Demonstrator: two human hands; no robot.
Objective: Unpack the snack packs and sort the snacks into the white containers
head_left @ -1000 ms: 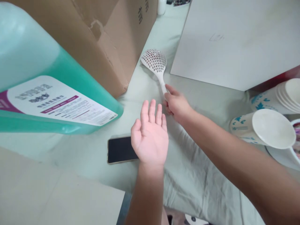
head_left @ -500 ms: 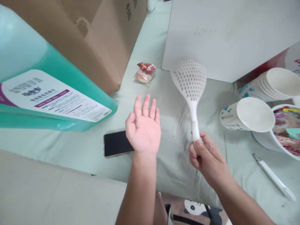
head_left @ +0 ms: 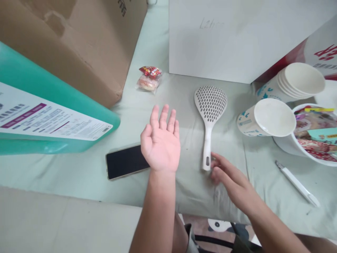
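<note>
Skimmer (head_left: 209,121): lay on the pale green cloth (head_left: 193,189), perforated head toward 12 o'clock, handle toward 6; half a second earlier its handle was gripped in the right hand.
Right hand (head_left: 229,177): sat at the skimmer's 5 o'clock, grip released, fingers loosely bent beside the handle end; whether a fingertip touched it could not be told.
Left hand (head_left: 163,149): rested at the skimmer's 8 o'clock, palm up, grasping nothing, as before, hiding one end of the phone (head_left: 126,163).
Wrapped packets (head_left: 149,79): lay at 10 o'clock, uncovered; the skimmer's head was over that spot a second earlier.
Paper cup (head_left: 265,117): leaned at 3 o'clock, apart from the skimmer.
Setting-down: the release suggested that the skimmer's shift from the packets was complete, or nearly so.
</note>
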